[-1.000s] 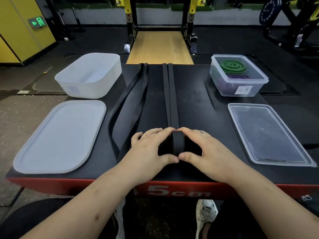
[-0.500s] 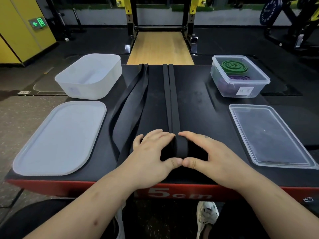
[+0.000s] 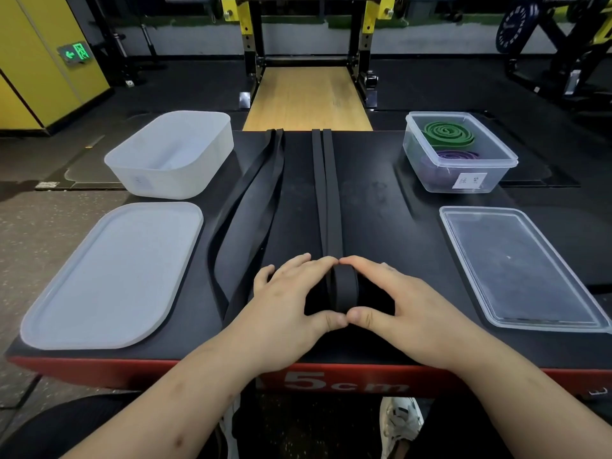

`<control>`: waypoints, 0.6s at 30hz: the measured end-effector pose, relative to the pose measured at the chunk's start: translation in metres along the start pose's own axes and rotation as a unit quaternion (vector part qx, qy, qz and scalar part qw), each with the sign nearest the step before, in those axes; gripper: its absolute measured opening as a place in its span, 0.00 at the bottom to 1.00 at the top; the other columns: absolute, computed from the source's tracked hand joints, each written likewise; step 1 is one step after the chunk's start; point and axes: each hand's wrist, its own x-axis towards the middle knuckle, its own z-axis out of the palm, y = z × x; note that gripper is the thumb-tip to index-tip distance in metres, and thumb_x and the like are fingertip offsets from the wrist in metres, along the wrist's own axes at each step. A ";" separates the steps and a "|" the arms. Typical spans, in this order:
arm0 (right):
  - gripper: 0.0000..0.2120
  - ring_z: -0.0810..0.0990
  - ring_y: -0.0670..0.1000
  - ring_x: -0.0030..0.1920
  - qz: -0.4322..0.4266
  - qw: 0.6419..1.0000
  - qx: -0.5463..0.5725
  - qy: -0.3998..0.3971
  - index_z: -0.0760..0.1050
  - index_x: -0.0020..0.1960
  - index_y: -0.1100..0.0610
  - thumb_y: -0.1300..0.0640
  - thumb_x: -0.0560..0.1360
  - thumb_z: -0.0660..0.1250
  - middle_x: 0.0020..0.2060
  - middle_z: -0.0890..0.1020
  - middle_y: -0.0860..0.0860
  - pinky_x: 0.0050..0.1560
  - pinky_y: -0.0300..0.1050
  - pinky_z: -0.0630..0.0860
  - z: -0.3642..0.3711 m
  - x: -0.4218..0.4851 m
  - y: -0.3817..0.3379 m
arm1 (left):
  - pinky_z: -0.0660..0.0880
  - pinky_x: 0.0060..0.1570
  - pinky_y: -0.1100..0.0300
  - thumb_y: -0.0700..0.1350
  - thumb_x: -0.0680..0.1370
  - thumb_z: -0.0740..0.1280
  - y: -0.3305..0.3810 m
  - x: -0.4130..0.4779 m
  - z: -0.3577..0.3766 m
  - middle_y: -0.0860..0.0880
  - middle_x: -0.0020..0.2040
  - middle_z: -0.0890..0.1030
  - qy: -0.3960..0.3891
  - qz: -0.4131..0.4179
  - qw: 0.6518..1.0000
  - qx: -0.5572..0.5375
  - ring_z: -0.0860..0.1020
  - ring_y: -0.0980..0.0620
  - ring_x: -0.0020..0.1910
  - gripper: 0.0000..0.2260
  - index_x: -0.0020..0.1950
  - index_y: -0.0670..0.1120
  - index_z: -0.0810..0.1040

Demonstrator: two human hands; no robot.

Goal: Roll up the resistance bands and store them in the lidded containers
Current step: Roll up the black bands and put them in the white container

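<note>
A narrow black resistance band (image 3: 323, 193) runs straight down the middle of the black platform; its near end is wound into a small upright roll (image 3: 346, 288). My left hand (image 3: 291, 299) and my right hand (image 3: 397, 303) cup the roll from either side, thumbs touching in front of it. A wider black band (image 3: 255, 207) lies loose to the left. The frosted tub (image 3: 172, 154) at back left is empty, its lid (image 3: 109, 276) flat in front. The clear tub (image 3: 463, 180) at back right holds a rolled green band (image 3: 448, 132) and a rolled purple band (image 3: 458, 156).
A clear lid (image 3: 520, 266) lies flat at the right, in front of the clear tub. The platform has a red front edge (image 3: 132, 372) marked 5cm. A squat rack with a wooden floor strip (image 3: 308, 97) stands behind. My shoe (image 3: 400, 422) shows below.
The roll has travelled a little farther away from me along the band and grown slightly, with both hands moving with it.
</note>
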 end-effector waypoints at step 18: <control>0.26 0.69 0.37 0.71 -0.030 1.000 0.000 0.005 0.61 0.75 0.30 0.33 0.78 0.61 0.66 0.73 0.31 0.73 0.46 0.69 0.000 0.009 -0.006 | 0.37 0.79 0.55 0.61 0.80 0.65 0.005 -0.001 -0.001 0.65 0.77 0.58 0.014 -0.011 1.000 -0.003 0.41 0.77 0.70 0.32 0.81 0.60 0.57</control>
